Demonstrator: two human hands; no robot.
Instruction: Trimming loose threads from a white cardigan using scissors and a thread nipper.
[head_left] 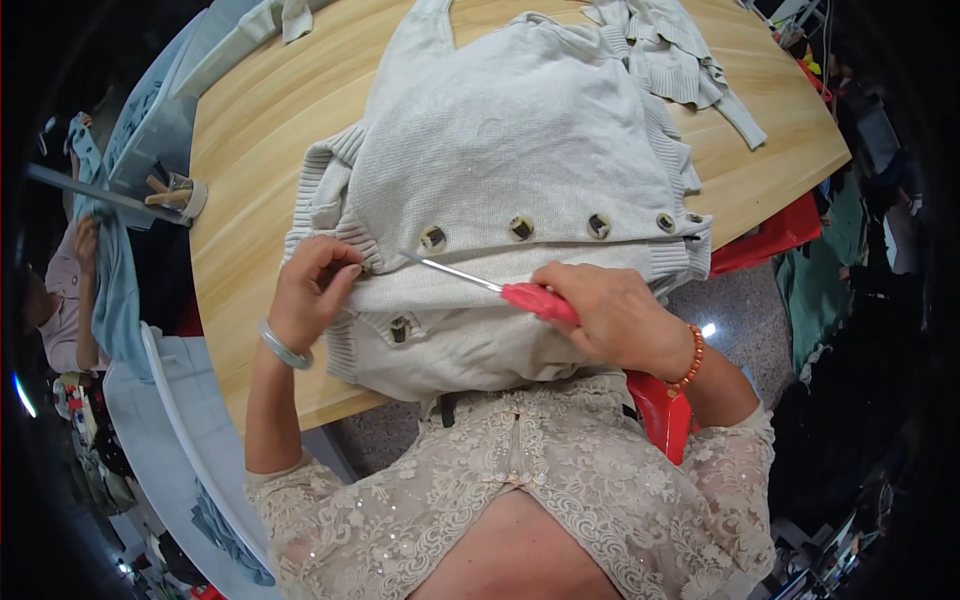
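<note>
A cream knitted cardigan (500, 130) lies spread before me, with a row of dark-and-pale buttons (521, 228) across it and ribbed edges. At its left ribbed edge, my left hand (318, 290) has thumb and forefinger closed in a pinch on the knit. My right hand (620, 315) grips a red-handled tool (540, 301) with a slim metal shaft; whether it is closed scissors I cannot tell. The shaft's tip points left, over the cardigan just below the leftmost button of the row. The near part of the cardigan hangs over the table edge against me.
The wooden table (250, 190) has a curved edge. Another cream knit piece (672, 55) lies at the far right. A small cup with wooden-handled tools (180, 195) stands at the left edge, beside pale bins (165, 400). Another person with blue cloth (115, 290) is at far left.
</note>
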